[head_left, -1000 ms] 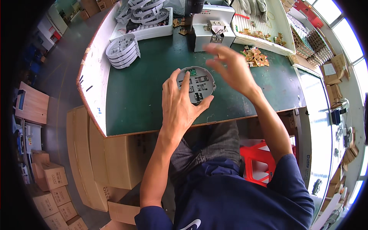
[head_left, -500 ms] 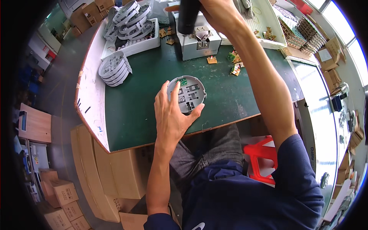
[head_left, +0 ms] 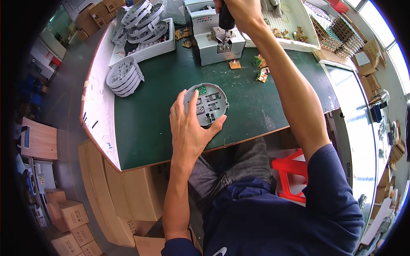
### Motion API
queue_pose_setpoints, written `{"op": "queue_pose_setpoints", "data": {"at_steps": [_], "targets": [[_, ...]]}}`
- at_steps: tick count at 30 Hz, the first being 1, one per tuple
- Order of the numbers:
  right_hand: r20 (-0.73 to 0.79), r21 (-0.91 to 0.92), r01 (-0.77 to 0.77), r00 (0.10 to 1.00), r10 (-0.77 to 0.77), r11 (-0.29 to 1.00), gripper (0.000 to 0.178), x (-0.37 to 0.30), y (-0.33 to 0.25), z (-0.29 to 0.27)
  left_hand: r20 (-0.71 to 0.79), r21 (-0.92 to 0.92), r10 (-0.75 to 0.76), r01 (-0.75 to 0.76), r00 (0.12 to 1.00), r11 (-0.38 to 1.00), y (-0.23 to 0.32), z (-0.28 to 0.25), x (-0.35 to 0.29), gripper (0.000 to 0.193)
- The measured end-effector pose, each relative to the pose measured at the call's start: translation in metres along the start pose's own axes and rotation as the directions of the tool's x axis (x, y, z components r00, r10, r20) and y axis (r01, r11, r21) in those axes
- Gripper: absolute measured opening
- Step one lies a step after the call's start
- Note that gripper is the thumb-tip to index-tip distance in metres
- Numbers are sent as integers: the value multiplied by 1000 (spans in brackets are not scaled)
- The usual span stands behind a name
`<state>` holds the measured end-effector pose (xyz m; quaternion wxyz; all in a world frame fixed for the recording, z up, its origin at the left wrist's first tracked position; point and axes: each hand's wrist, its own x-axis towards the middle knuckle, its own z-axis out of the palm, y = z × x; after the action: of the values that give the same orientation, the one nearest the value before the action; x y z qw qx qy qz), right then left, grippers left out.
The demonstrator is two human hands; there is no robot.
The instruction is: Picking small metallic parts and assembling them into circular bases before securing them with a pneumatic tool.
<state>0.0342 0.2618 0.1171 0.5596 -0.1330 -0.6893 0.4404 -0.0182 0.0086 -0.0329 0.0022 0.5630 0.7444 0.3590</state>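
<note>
My left hand [head_left: 187,128] grips a round grey plastic housing [head_left: 219,114] lying on the green tabletop, thumb at its near right rim. One fingertip rests by a small green circuit board [head_left: 202,90] near the housing's far edge. In the fist of my right hand [head_left: 245,16] is a black power screwdriver [head_left: 226,20], pointing down. Its lower end is over the metal outlet on the front of a grey box-shaped screw feeder [head_left: 208,58]; whether a screw sits on the bit is too small to tell.
Four-sided stacks of grey housings [head_left: 124,79] stand at left, beside a white foam tray [head_left: 147,53] heaped with grey rings. Small brown circuit boards [head_left: 235,64] lie around the feeder. A white tray [head_left: 299,44] sits far right. A raised white board [head_left: 99,113] borders the left edge.
My right hand has brought the screwdriver down and to the right, onto the feeder's outlet. My left hand keeps its hold on the housing; the view has shifted slightly.
</note>
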Motion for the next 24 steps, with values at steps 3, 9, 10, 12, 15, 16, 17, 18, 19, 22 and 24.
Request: {"op": "queue_pose_setpoints", "data": {"at_steps": [3,9,10,12,15,16,17,18,19,22,24], "targets": [[144,-219,-301,931,336,928,20,-13,14,-3,-9,21,6,-5,1000,1000,1,2,1,85],[223,266,-200,965,142,943,43,-81,-50,34,-8,47,3,-2,1000,999,0,0,1,85],[212,236,-204,965,155,950,42,-84,-47,37,-7,43,4,-4,1000,999,-1,0,0,85],[202,224,-215,964,171,951,39,-87,-43,44,-9,41,1,0,1000,999,-1,1,0,86],[229,209,-235,955,186,949,38,-87,-41,45,-7,14,8,-8,1000,1000,-1,2,2,88],[232,211,-237,955,187,948,38,-87,-40,46,1,9,3,-3,1000,1000,-1,1,2,88],[222,198,-226,958,181,954,38,-88,-39,47,9,4,-2,2,1000,1000,-1,0,2,88],[213,186,-214,962,174,959,37,-88,-38,48,9,7,-6,6,1000,1000,-1,0,2,88],[215,189,-217,961,175,958,37,-88,-37,48,3,2,4,-4,1000,1000,-1,1,2,88],[214,189,-226,959,185,956,32,-90,-35,47,-8,11,7,-7,1000,1000,0,2,1,86],[218,168,-223,958,184,960,26,-90,-34,45,-13,23,1,-1,1000,1000,0,2,2,85]]}}
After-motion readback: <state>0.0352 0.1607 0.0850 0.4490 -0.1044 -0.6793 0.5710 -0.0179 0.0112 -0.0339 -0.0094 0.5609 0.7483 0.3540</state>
